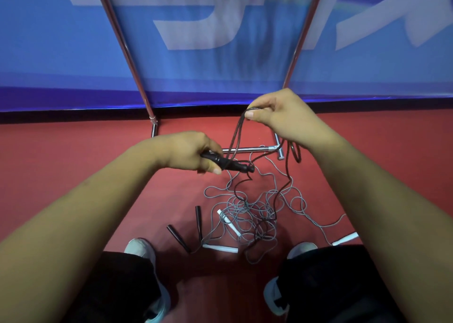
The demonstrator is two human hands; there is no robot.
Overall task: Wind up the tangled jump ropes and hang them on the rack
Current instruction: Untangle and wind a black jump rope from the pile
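I am watching the left hand (188,151) gripping a black handle (228,163), fingers curled round it, with dark rope (239,129) crossing the handle's middle. The right hand (277,116), higher and farther from the body, is pinching a loop of that dark rope between thumb and fingers. Strands are hanging from the pinch down to the handle, and another length is dangling under the right wrist.

Below the hands the dark rope is dropping into a pile on the red floor (73,146), where it is lying tangled through a grey rope (247,212). I cannot tell which strand is crossing over which. One white handle (228,221) is lying inside the pile, a second white handle (220,248) at its near edge, and a third white handle (345,239) well off to the right. Two spare black handles (199,221) are lying just left of the pile.

The rack (122,45) is standing at the floor's far edge against a blue banner (196,77). Its base bar (247,149) is showing between the hands, with the left hand and the hanging strands covering parts of it. The person's shoes (139,248) are flanking the pile.
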